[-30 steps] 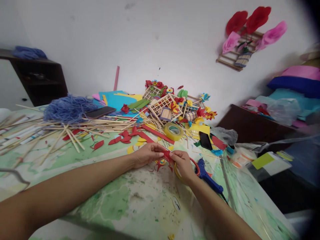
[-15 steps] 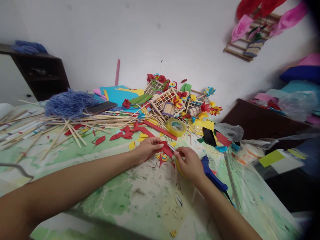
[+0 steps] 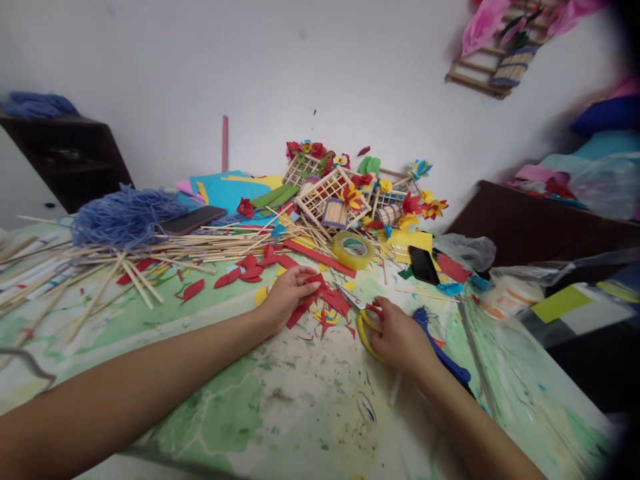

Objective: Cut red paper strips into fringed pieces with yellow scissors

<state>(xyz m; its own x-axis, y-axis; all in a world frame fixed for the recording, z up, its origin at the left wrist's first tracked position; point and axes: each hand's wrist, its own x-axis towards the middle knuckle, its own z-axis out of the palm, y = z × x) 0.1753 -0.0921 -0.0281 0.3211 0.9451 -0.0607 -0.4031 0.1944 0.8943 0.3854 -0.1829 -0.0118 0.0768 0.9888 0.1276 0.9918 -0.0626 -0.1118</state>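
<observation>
My left hand is closed in a pinch on a piece of red paper. In my right hand is a pair of scissors with yellow and red handles, its blades pointing up and left, a small way from the held paper. Red paper scraps lie on the table just below and between both hands. Left of my left hand, several red paper petals are spread out. A red paper strip and a roll of clear tape lie beyond the hands.
A blue glue gun lies beside my right forearm, near a black phone. Wooden sticks and blue yarn cover the back left. Stick frames with paper flowers are piled against the wall.
My right hand has drawn back to the right with the scissors, whose blades have come away from the red paper. My left hand keeps hold of the paper. The view has shifted slightly.
</observation>
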